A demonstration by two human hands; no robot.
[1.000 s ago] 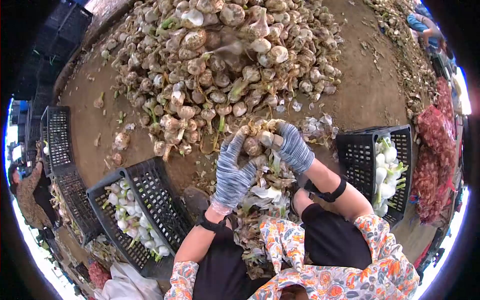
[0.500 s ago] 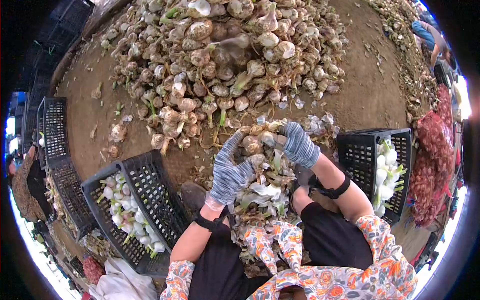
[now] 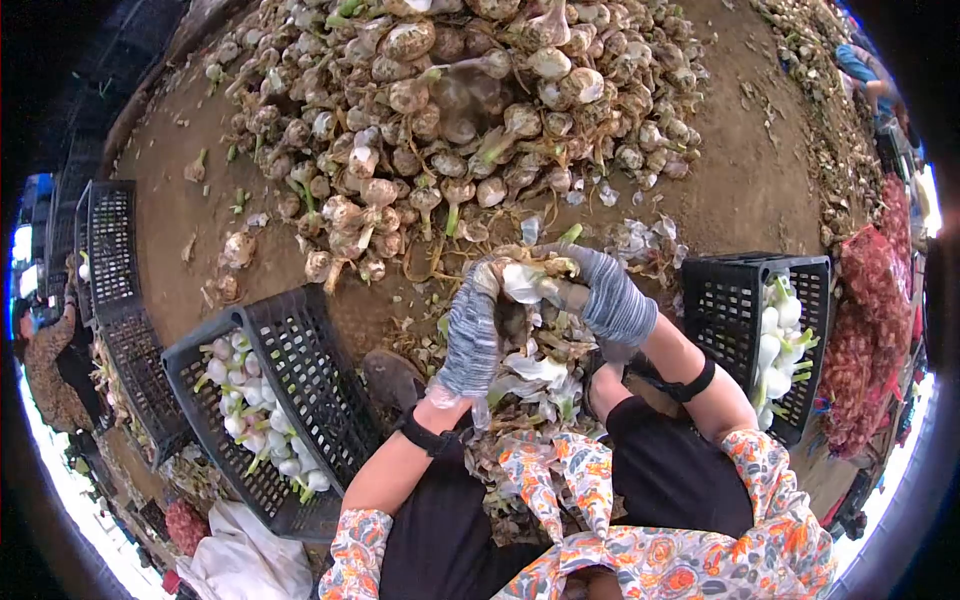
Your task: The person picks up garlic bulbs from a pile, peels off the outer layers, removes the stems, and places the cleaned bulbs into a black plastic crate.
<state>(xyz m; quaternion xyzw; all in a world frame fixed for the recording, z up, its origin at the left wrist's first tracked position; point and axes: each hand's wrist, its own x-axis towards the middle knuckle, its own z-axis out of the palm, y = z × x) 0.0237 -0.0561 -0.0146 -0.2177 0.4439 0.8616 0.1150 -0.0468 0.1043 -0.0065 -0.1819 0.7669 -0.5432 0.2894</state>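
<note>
Both hands wear grey striped gloves and meet around one garlic bulb (image 3: 522,282), whose white inner skin shows beside brown outer layers. My left hand (image 3: 470,335) wraps the bulb from the left, its fingers curled. From the right, my right hand (image 3: 605,295) pinches the same bulb, and a green stem tip sticks up by its fingers. Whether it also holds a tool is hidden. Beneath the hands lies a heap of peeled skins (image 3: 540,375). Just beyond them rises a big pile of unpeeled garlic (image 3: 400,100).
Black crates of whitened garlic stand at left (image 3: 345,400) and right (image 3: 720,300). More crates (image 3: 112,250) line the far left. Red mesh sacks (image 3: 865,330) lie at far right. One person (image 3: 50,360) is at the left edge, another (image 3: 870,75) at upper right.
My left hand has turned and closed around the bulb. White skin now shows on the bulb, where brown showed before. The view has shifted slightly.
</note>
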